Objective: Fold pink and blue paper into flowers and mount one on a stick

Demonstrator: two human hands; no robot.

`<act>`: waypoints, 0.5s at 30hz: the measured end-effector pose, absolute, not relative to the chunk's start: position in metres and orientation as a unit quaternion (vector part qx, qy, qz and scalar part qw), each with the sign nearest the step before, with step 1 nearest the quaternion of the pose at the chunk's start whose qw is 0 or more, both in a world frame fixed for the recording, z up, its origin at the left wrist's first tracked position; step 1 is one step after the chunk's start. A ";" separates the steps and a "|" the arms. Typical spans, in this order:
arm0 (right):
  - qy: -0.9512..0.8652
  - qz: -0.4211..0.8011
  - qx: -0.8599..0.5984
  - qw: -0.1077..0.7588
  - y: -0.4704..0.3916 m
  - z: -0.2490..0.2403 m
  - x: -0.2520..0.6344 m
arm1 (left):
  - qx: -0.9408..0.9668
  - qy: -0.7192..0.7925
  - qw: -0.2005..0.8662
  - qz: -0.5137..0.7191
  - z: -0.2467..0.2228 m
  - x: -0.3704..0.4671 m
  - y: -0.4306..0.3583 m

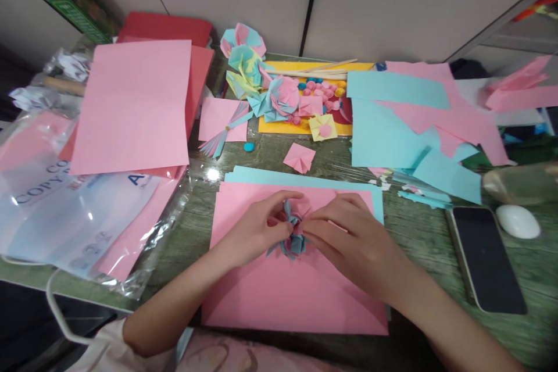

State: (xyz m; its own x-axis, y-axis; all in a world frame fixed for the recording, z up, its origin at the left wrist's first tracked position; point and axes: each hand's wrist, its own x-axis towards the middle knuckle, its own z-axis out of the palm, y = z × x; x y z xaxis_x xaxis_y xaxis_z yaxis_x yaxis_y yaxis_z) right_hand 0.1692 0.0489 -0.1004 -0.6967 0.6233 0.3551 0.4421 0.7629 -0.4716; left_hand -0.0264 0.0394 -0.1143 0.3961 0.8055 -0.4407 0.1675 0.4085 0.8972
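Note:
A small paper flower [297, 243] with blue and pink strips sits between my hands, over a pink paper sheet [296, 302]. On its left side my left hand [257, 226] pinches it between thumb and fingers. From the right, my right hand [349, 232] has its fingertips pressed together on a pink part of the flower. Blue sheets [261, 175] stick out from beneath the pink one. Just beyond the hands lies a folded pink paper square [299, 157]. What the fingertips cover at the flower's centre is hidden.
Folded paper flowers [244, 64] and pink pompoms [320, 92] lie at the back. Blue and pink offcuts [383, 133] spread to the right, near a phone [486, 258] and a white mouse [518, 221]. Pink paper [135, 107] and a plastic copy-paper wrapper [82, 215] lie left.

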 end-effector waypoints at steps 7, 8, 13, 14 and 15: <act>-0.914 0.199 -0.297 0.193 0.047 -0.106 0.170 | 0.506 0.502 0.674 0.196 -0.115 -0.022 0.035; -0.914 0.202 -0.296 0.188 0.048 -0.106 0.169 | 0.505 0.499 0.677 0.195 -0.115 -0.023 0.035; -0.882 0.283 -0.310 0.215 0.052 -0.097 0.166 | 0.471 0.455 0.722 0.224 -0.120 -0.026 0.036; -0.866 0.315 -0.324 0.216 0.053 -0.094 0.167 | 0.462 0.447 0.731 0.230 -0.120 -0.027 0.037; -0.848 0.343 -0.342 0.215 0.054 -0.091 0.168 | 0.454 0.442 0.737 0.236 -0.121 -0.027 0.038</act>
